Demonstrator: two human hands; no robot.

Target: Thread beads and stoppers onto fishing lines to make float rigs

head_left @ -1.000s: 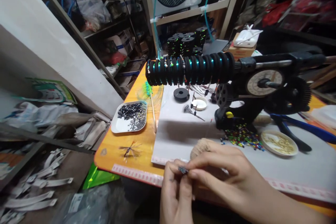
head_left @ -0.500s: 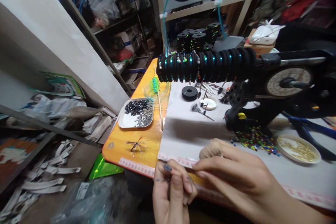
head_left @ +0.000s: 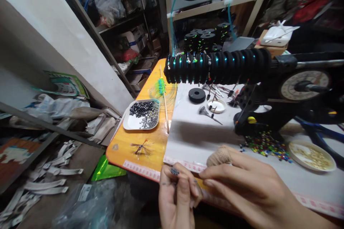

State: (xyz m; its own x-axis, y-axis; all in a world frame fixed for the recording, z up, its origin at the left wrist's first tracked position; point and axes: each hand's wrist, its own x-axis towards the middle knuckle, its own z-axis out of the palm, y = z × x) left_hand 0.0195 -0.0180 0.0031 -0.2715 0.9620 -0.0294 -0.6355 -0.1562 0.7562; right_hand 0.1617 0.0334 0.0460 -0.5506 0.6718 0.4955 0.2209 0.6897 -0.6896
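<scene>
My left hand [head_left: 180, 195] is closed in front of the table edge, thumb pressed against the fingers. A small cluster of dark grey pieces [head_left: 174, 171] shows at its curled index finger. Just to its right, my right hand [head_left: 249, 180] has thumb and fingertips nearly together in a pinch; anything between them is too fine to make out. Tan wrapping [head_left: 219, 157] covers its index fingertip. Left of the hands, a white tray [head_left: 129, 125] carries black tubes [head_left: 141, 108] and small grey pieces [head_left: 148, 121].
A black machine [head_left: 258, 111] with a shaft of black spools [head_left: 217, 66] reaches across the table. Below it lie multicoloured beads [head_left: 266, 143], a dish of gold-coloured parts [head_left: 311, 168] and a loose black spool [head_left: 197, 95]. A thin stick [head_left: 165, 111] lies beside the tray.
The view has shifted slightly, so the table and machine appear a little further right. Both hands keep nearly the same pose and spacing.
</scene>
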